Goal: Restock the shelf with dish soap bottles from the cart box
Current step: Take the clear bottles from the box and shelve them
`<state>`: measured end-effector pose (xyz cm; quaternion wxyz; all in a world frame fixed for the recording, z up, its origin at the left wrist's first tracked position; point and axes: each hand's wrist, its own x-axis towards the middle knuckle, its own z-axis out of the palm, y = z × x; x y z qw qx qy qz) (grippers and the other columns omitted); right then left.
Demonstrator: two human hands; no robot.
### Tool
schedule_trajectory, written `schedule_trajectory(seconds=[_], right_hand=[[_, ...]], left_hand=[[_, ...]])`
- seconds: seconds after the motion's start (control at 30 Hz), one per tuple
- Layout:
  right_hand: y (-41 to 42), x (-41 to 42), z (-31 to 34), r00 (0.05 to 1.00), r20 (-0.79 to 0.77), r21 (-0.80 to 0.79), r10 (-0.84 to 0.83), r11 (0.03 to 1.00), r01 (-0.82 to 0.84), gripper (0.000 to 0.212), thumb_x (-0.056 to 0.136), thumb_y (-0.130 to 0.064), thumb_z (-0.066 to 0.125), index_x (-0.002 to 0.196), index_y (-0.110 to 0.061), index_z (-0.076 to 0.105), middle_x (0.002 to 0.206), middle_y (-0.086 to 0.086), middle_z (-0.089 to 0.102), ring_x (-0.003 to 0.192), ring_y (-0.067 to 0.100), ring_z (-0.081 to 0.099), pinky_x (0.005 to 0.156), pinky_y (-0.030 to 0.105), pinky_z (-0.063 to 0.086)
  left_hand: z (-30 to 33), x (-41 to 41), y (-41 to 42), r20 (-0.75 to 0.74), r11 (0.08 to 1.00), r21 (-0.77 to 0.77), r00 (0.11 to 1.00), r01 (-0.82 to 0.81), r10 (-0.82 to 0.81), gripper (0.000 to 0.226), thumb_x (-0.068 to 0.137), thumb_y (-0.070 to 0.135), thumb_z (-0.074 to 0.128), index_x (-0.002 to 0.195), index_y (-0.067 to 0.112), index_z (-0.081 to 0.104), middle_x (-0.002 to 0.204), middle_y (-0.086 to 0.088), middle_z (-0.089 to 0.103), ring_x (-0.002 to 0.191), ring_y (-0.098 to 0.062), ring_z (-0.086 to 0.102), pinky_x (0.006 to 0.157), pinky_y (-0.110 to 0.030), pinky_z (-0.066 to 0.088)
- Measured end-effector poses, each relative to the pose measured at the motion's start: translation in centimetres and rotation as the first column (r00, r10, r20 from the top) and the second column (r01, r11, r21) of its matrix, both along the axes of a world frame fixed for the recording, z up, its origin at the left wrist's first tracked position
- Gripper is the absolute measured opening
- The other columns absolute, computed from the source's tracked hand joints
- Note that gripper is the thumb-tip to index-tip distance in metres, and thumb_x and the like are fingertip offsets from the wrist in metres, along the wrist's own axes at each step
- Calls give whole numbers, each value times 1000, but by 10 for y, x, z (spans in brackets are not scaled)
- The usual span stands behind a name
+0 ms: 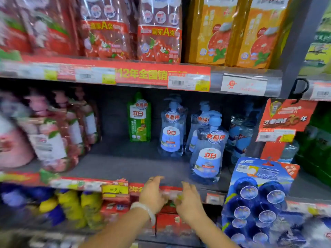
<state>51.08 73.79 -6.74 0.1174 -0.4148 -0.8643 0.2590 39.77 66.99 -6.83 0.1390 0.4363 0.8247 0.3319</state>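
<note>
On the middle shelf stand three clear blue pump bottles of dish soap: one in front, one behind on the left, and one partly hidden behind. A green refill pouch stands at the back. My left hand, with a pale bangle on the wrist, and my right hand are at the shelf's front edge. Both pinch a blurred pale price label between them. Neither hand holds a bottle. The cart box is out of view.
Pink bottles fill the shelf's left side. Red and orange refill bags fill the shelf above. A hanging pack of blue toilet blocks juts out at the lower right. Yellow bottles and red boxes sit below.
</note>
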Motion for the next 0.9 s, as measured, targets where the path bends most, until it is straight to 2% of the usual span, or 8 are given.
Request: schedule_trajectory(seconds=[0.13,0.27,0.4,0.47,0.53,0.7,0.83,0.9], right_hand=[[-62,-43,-26,953,138,65,270,958,-281,59,90,-19,52,143,-15,28,149,8,28,138,25,29,112,30,25],[-148,-81,-49,809,269,41,523,833,-552,56,91,-17,48,143,-14,26,149,9,25,140,26,25,115,31,23],[-218,-117,-51,678,281,-8,680,707,-707,57,88,-25,49,141,-16,30,143,9,32,135,25,32,107,30,30],[-245,-137,-50,630,279,-34,725,663,-748,62,84,-33,47,141,-15,32,139,9,36,131,24,36,104,30,32],[-269,-157,-52,601,278,-50,749,636,-770,59,85,-27,53,139,-13,34,137,9,38,128,25,39,102,29,34],[-337,-219,-74,558,264,-65,787,591,-804,30,91,-25,50,115,-8,48,123,14,48,122,30,46,98,32,37],[-403,-285,-94,554,255,-100,792,592,-800,45,90,-22,54,131,-13,39,136,10,38,130,30,37,107,36,34],[-436,-322,-109,569,259,-146,781,613,-776,49,87,-21,55,133,-14,38,137,11,38,131,31,37,108,37,33]], left_hand=[[-32,-27,-85,-96,972,-216,993,-93,74,48,82,24,63,128,21,51,128,-4,56,121,-24,52,101,-30,40],[-38,-39,-180,-132,895,-393,976,-211,173,43,92,16,52,133,7,44,138,-16,46,130,-29,41,107,-36,27],[-44,-61,-259,-120,822,-475,948,-315,294,46,89,16,58,132,4,45,135,-18,48,125,-33,46,104,-38,36],[-44,-73,-295,-117,794,-510,941,-330,317,43,89,17,57,129,5,49,133,-18,49,125,-34,47,104,-38,37],[-47,-87,-329,-110,766,-536,929,-356,354,44,89,20,56,131,8,48,131,-17,49,125,-34,46,105,-39,36],[-60,-141,-415,-87,718,-520,865,-462,494,39,88,34,54,123,16,53,122,-10,58,118,-30,53,97,-36,44],[-77,-204,-480,-56,716,-507,847,-480,528,48,81,40,62,125,27,49,123,-3,58,115,-24,55,97,-31,45],[-96,-243,-506,-49,683,-565,845,-463,532,50,79,36,61,127,30,47,126,-4,58,118,-26,54,99,-33,45]])
